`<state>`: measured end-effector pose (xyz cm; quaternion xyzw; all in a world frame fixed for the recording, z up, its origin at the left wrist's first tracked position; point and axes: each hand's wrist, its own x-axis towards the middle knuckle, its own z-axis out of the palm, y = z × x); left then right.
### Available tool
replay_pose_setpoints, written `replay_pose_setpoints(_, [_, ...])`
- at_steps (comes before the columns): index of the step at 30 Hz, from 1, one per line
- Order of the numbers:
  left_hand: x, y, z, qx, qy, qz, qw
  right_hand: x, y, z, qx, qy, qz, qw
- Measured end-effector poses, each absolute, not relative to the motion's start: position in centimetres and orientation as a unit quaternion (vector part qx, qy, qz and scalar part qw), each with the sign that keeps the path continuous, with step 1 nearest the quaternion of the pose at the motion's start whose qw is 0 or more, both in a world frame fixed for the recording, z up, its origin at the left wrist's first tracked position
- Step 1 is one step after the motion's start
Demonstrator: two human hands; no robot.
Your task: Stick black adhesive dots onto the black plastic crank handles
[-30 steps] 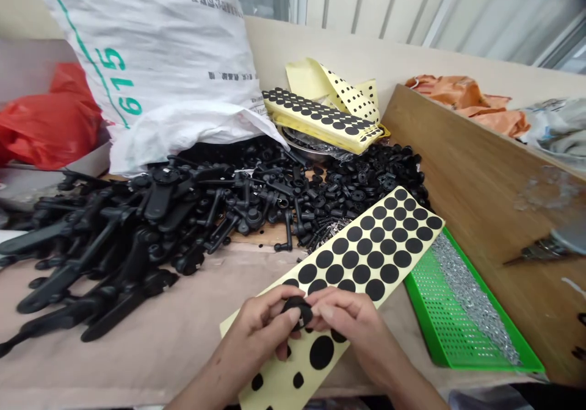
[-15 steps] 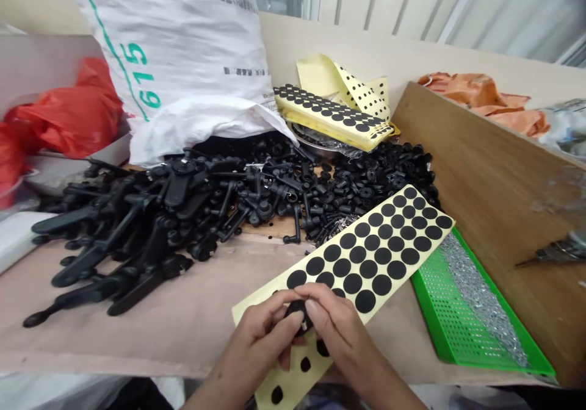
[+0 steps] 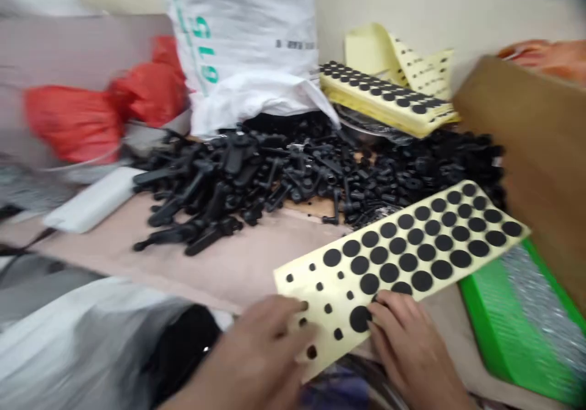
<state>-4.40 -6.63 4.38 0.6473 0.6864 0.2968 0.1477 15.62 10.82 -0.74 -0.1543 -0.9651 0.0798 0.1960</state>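
Note:
A pale yellow sheet of black round stickers (image 3: 425, 252) lies slantwise across the table's front. Its left part has bare backing with small dark holes. My right hand (image 3: 412, 346) is closed at the sheet's front edge, its fingertips pinching at the rim of a round sticker (image 3: 359, 319) that still lies on the backing. Over the bare left end of the sheet is my left hand (image 3: 256, 349), smeared by motion; whether it holds anything is hidden.
Black plastic handle parts (image 3: 220, 184) are heaped behind the sheet under a white sack (image 3: 256, 44). A green tray (image 3: 499, 312) with small metal pieces stands right, beside a brown board (image 3: 544, 135). Further sticker sheets (image 3: 384, 96) lie at the back. A white sack (image 3: 91, 337) sits front left.
My hands have moved apart, and the black round part they held together is no longer visible. The view has turned left, and my right hand is now at a sticker.

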Motion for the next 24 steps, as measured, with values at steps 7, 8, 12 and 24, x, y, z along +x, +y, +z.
replay_pose_setpoints(7, [0.4,-1.2,1.4,0.730,0.666,0.149,0.036,15.7,12.3,-2.6,-0.083,-0.960,0.076,0.258])
replay_pose_setpoints(8, [0.4,-1.2,1.2,0.727,0.669,0.150,0.034,15.7,12.3,-2.4,-0.080,-0.957,0.098,0.262])
replay_pose_setpoints(12, [0.6,-1.7,0.7,0.712,0.680,0.165,0.060,15.4,11.6,-1.0,-0.124,-0.949,0.172,0.234])
replay_pose_setpoints(24, [0.8,-0.8,-2.8,0.695,0.667,0.255,-0.085,13.7,10.4,0.5,-0.200,-0.958,0.150,0.144])
